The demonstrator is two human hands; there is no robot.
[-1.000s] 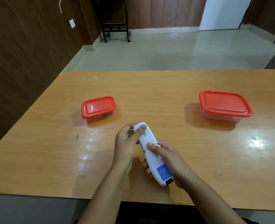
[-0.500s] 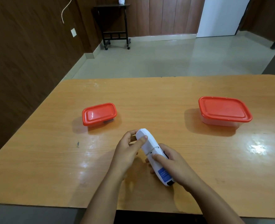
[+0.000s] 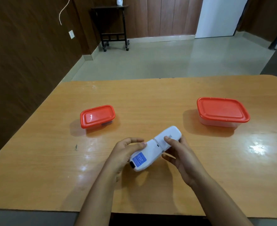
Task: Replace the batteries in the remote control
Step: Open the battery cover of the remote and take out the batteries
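Observation:
A white remote control [image 3: 154,148] is held back side up above the wooden table [image 3: 150,98], slanting from lower left to upper right. A blue label sits near its lower end. My left hand [image 3: 123,154] grips that lower end from the left. My right hand [image 3: 181,154] holds the upper part, thumb pressed on the battery cover [image 3: 168,136]. The cover looks closed, with a seam across the body. No batteries are visible.
A small red-lidded box [image 3: 97,116] stands left of the hands, and a larger red-lidded clear box [image 3: 222,111] stands at the right. Beyond the table lie a tiled floor and a dark trolley [image 3: 114,26] by the wall.
The remote has swung round: its labelled end now points lower left instead of lower right. My hands have swapped ends, with the right thumb now on the cover.

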